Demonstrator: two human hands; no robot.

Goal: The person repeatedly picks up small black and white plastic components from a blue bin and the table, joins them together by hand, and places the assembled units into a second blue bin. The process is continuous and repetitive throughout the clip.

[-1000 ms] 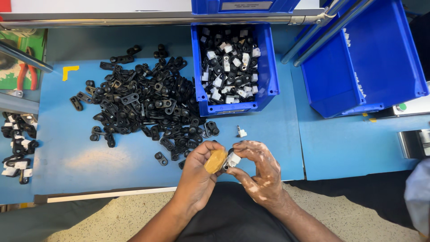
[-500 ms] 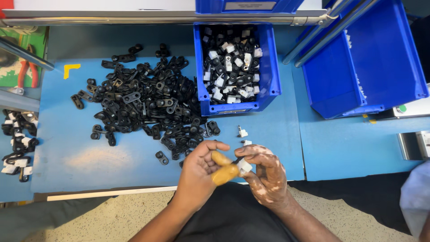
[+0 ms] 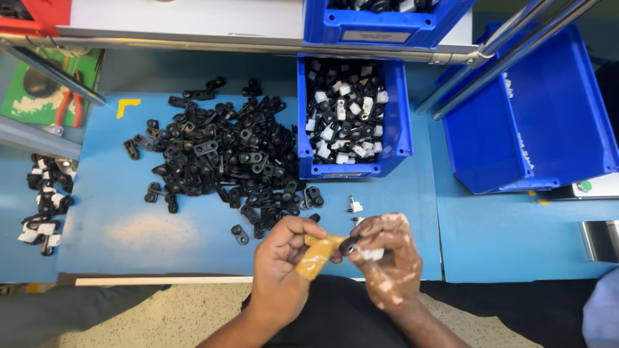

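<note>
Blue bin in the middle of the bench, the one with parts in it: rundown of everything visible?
The blue bin is an open-topped, rectangular plastic container, glossy, standing upright on the blue bench top. Its front wall, which carries a small label slot, faces the person. It holds a jumbled layer of small black and white parts, well below the rim. The pile of loose black parts reaches right up to its left wall. A second blue bin sits on the shelf above its back edge. Neither hand touches it.

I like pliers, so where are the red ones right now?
In the head view, the red-handled pliers lie at the far left on a green mat, beyond the pile of black parts and far from both hands.
</note>
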